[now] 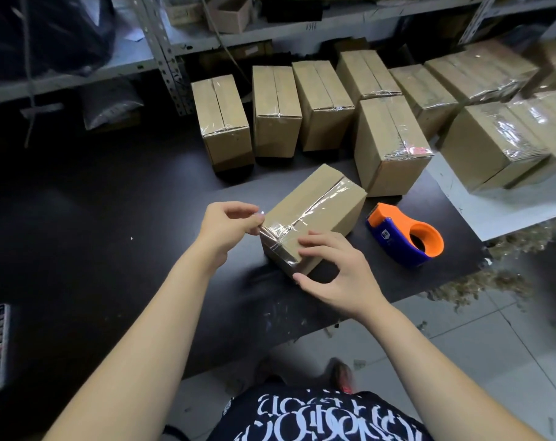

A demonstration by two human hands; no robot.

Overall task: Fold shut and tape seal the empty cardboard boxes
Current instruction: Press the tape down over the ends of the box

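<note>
A small closed cardboard box [318, 211] lies on the black table [111, 218], with clear tape [305, 218] running along its top seam and over its near end. My left hand [229, 224] pinches a loose end of tape at the box's near left corner. My right hand [334, 275] rests on the box's near end, fingers on top and thumb low at the front corner. An orange and blue tape dispenser [404, 233] lies on the table just right of the box, untouched.
Several taped cardboard boxes [276, 106] stand in a row behind and to the right, some on a white board [493, 211]. Metal shelving [162, 43] rises behind. Scraps litter the floor [509, 313] at right.
</note>
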